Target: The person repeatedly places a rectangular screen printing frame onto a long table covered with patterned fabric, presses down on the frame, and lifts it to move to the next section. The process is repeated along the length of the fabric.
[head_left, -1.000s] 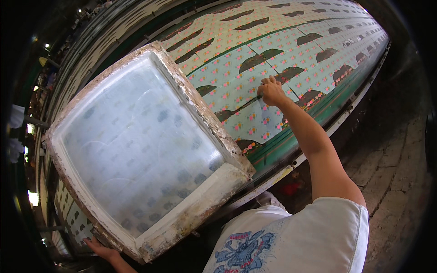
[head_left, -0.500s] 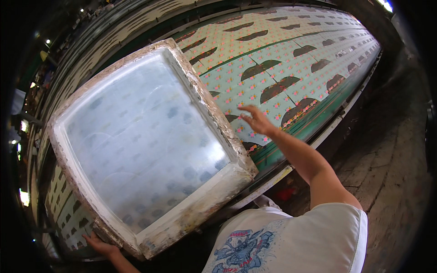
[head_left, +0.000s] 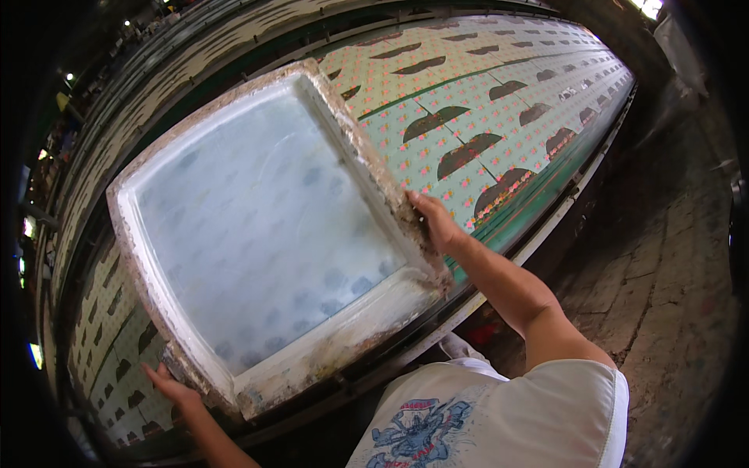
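Observation:
A printing screen [head_left: 343, 339], a large whitish frame with rough, paint-crusted rails around pale translucent mesh, leans over the long printing table. My right hand [head_left: 437, 222] has its fingers wrapped around the right rail near the lower right corner. At the lower left corner, my left hand [head_left: 173, 387] is against the frame's outer edge, with its fingers stretched out and apart. Under and beyond the screen lies pale green fabric [head_left: 485, 117] printed with small pink flowers. Dark half-oval shapes [head_left: 470, 156] repeat across it in rows.
A green strip and metal rail [head_left: 538, 226] run along the table's near edge. To the right is a worn floor [head_left: 616, 312]. Another long patterned table [head_left: 179, 93] lies beyond on the left. Pale hanging sheeting [head_left: 680, 54] shows at the upper right.
My right hand has gone from hovering open above the fabric to gripping the screen's right rail. The screen sits slightly higher and farther right in the picture. My left hand stays at the lower left corner.

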### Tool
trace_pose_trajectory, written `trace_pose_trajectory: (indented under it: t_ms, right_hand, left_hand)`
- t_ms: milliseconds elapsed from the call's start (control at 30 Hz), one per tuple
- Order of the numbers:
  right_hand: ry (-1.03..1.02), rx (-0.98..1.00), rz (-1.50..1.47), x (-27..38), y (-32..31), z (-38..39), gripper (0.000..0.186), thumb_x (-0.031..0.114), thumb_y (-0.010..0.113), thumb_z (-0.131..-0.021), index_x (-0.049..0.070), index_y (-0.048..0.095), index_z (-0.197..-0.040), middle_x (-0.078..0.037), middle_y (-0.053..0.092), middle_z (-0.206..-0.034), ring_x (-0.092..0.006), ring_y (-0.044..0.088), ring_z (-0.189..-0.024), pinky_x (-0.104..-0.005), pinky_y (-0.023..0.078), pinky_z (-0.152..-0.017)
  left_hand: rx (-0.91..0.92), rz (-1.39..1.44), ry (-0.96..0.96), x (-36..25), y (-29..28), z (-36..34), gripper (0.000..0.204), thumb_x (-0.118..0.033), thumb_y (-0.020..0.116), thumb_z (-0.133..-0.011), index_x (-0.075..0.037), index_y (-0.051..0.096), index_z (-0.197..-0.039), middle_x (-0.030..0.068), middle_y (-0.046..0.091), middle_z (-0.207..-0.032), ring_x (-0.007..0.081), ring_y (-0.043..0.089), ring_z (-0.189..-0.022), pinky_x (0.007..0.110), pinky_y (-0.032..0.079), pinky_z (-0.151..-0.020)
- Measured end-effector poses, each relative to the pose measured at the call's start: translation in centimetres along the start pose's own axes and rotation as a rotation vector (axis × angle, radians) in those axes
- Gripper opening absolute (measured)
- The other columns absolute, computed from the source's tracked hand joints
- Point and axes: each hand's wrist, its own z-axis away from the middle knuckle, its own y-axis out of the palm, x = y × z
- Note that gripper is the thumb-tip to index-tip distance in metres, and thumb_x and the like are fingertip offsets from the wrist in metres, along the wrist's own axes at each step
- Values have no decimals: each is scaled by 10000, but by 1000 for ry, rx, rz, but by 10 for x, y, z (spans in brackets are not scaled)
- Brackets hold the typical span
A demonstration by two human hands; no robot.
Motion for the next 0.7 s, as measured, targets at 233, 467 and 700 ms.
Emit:
trace_pose_trajectory:
  t_ms: [233, 467, 700]
  right_hand:
    - [-41, -123, 274, 70, -91, -30, 649, 479, 543, -1140, -3, 585, -1573, -114, 678, -1469, -185, 617, -1315, -359, 449, -1145]
    - [-14, -88, 233, 95, -222, -55, 649, 460, 538, -1133, -30, 594, -1555, -137, 687, -1461, -204, 643, -1301, -359, 457, -1146]
    - [-27, -133, 177, 108, -319, -67, 622, 454, 604, -1102, -32, 645, -1488, -134, 710, -1399, -214, 647, -1265, -367, 472, -1111]
  left_hand:
    - [152, 3, -179, 100, 111, 20, 893, -827, 424, -1036, -13, 741, -1224, 127, 740, -1295, 287, 680, -1200, 430, 448, -1175]
    - [195, -41, -195, 193, 207, 107, 938, -818, 402, -1053, 40, 768, -1158, 131, 777, -1181, 261, 721, -1095, 379, 510, -1072]
    - [47, -77, -139, 226, 275, 190, 946, -779, 423, -1071, 83, 711, -1336, 165, 731, -1357, 288, 677, -1246, 406, 473, -1125]
